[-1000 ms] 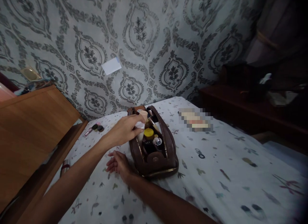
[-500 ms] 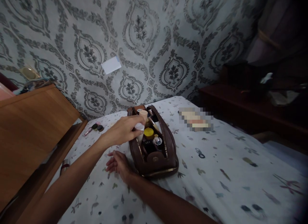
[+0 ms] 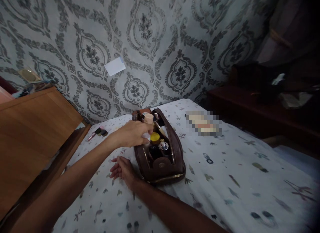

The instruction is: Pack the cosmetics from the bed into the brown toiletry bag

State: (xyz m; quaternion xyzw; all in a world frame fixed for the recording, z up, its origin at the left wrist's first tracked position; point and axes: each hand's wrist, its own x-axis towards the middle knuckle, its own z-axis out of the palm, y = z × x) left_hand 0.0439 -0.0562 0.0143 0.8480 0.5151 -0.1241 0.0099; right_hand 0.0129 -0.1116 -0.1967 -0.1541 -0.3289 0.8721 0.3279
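Note:
A brown makeup bag (image 3: 160,173) lies unzipped on the bed. My left hand (image 3: 132,132) reaches over its left side, with fingers closed around a white-capped container (image 3: 146,139) inside the bag; the lower part of that container is hidden. Beside it are a yellow lid (image 3: 155,137), a silver-topped bottle (image 3: 164,145), a black case (image 3: 155,151), a beige-capped tube (image 3: 149,118) and a makeup brush (image 3: 162,129). My right hand (image 3: 123,171) rests on the sheet left of the bag, fingers spread and holding nothing.
Small dark round pots (image 3: 101,131) and a pink tube (image 3: 91,136) lie at the bed's far left. A blurred-out flat item (image 3: 203,123) is to the right. A wooden cabinet (image 3: 37,126) borders the bed on the left, a patterned wall (image 3: 145,72) behind.
The white-capped container sits a little lower in the bag, and my left hand's fingers have bent further over it. My right hand has stayed in place.

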